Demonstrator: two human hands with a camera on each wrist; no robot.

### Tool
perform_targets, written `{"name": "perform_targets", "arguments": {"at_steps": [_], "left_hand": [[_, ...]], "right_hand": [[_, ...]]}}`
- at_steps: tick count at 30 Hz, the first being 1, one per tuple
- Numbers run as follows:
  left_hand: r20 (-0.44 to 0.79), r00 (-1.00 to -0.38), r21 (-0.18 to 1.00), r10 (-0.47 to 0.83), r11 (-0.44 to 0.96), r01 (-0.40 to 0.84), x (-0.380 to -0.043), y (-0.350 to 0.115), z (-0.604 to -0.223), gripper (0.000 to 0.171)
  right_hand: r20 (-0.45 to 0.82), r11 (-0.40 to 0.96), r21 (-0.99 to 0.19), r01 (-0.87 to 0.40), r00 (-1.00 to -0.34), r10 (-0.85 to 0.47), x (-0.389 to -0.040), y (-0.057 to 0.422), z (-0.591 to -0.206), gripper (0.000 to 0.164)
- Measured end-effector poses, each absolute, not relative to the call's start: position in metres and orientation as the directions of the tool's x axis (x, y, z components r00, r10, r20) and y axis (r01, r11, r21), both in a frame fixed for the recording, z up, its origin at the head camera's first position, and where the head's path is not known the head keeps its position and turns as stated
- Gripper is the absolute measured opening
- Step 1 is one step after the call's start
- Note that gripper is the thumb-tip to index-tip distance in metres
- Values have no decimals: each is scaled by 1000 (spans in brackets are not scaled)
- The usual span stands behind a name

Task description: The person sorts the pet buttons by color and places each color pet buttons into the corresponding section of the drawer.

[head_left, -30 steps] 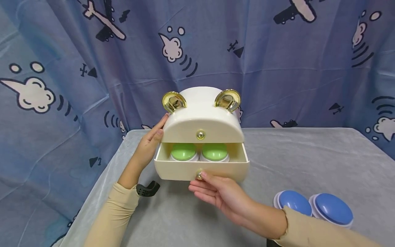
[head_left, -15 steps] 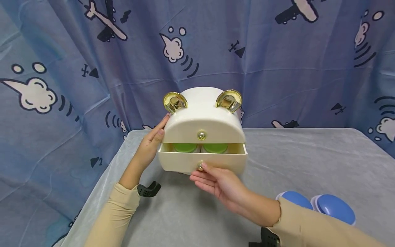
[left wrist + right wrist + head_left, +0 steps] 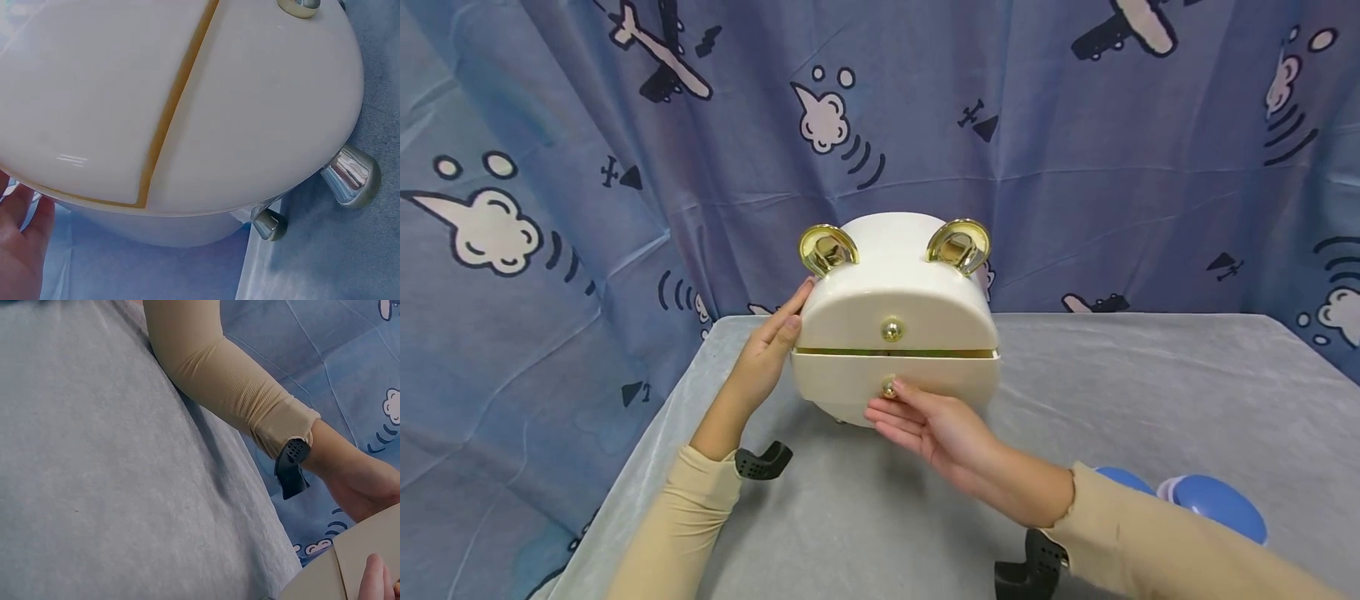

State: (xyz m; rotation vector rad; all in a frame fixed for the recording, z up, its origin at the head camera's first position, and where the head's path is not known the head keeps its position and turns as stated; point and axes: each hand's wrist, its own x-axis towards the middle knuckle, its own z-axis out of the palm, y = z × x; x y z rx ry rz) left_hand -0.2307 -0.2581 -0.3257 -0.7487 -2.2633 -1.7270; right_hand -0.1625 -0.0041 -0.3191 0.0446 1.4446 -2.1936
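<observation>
A white two-drawer box [image 3: 895, 258] with gold ears [image 3: 827, 248] stands mid-table in the head view. My left hand [image 3: 763, 350] lies along its left side, fingers extended against the wall. With thumb and finger, my right hand [image 3: 936, 421] pinches the gold knob [image 3: 889, 387] of the lower drawer [image 3: 835, 387]. That drawer is nearly in, a narrow gap showing along its top edge; only a thin green strip shows inside. The upper drawer [image 3: 842, 325] sits flush. The left wrist view shows the gap as a tan line, with silvery feet [image 3: 353, 178] under the box.
Two blue-topped round objects with white rims [image 3: 1219, 507] sit at the right on the grey cloth-covered table [image 3: 1150, 383], partly behind my right sleeve. A blue patterned curtain [image 3: 910, 100] hangs behind and to the left. Black straps [image 3: 763, 461] are at both wrists.
My right hand has pushed the lower drawer inward, away from me. The two green-topped round objects inside have gone almost out of sight. The left hand has stayed against the box.
</observation>
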Motion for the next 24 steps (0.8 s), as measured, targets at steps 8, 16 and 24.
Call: {"name": "perform_targets", "arguments": {"at_steps": [8, 16, 24], "left_hand": [[459, -848, 837, 264, 192, 512, -231, -258, -327, 47], [447, -856, 841, 260, 205, 501, -229, -257, -323, 48], [433, -864, 853, 257, 192, 485, -229, -258, -324, 48]], "right_hand": [[-284, -329, -837, 437, -861, -421, -173, -2, -319, 29], [-249, -316, -857, 406, -865, -436, -181, -1, -323, 24], [-238, -207, -909, 361, -860, -451, -173, 2, -329, 29]]}}
